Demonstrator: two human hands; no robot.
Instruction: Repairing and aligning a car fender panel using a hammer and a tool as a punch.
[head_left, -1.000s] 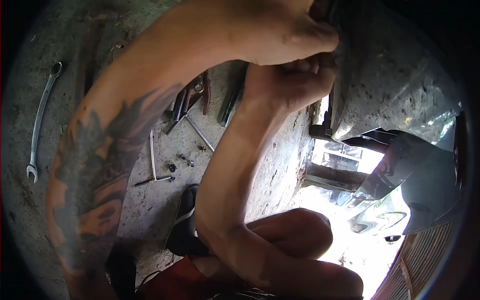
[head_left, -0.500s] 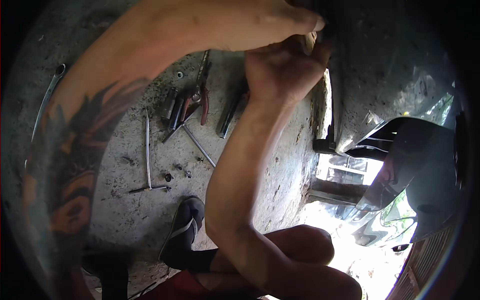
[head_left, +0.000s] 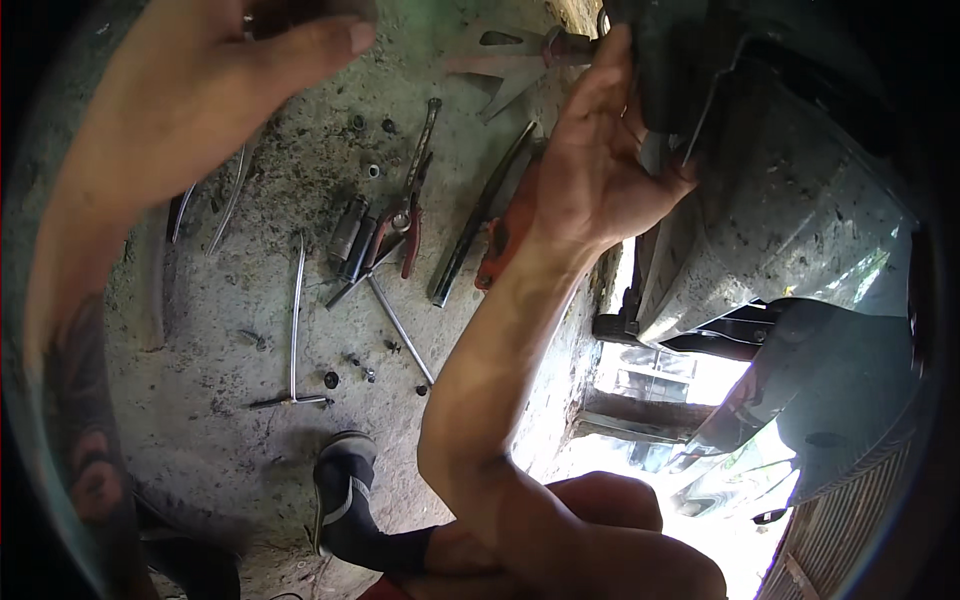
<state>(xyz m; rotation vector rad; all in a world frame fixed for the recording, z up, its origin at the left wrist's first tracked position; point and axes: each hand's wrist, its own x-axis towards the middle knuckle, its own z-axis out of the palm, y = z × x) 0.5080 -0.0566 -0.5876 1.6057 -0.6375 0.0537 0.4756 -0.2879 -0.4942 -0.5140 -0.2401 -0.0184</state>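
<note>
My left hand (head_left: 240,95) is at the upper left, thumb bent beside a dark shape; its fingers are cut off by the top edge. At upper centre my right hand (head_left: 610,170) reaches palm up, fingers upright and thumb out to the side, touching the dark underside of a scuffed vehicle panel (head_left: 790,200). A thin wire-like line (head_left: 715,90) runs down that panel toward my thumb. Behind my right hand is a forked metal piece (head_left: 500,65). Red-handled pliers (head_left: 410,245), a black bar (head_left: 465,240) and a red tool (head_left: 505,240) lie nearby on the concrete floor (head_left: 230,450).
T-handle wrenches (head_left: 296,330), dark cylinders (head_left: 350,240), several small bolts (head_left: 370,374) and long metal tools (head_left: 230,200) lie on the floor. My sandalled foot (head_left: 345,480) is below them. A bright opening (head_left: 650,365) and corrugated metal (head_left: 840,520) are at the right.
My left hand has drawn away from the vehicle toward the upper left, separating from my right. My right hand has turned upright, its fingers straighter, revealing more tools behind it.
</note>
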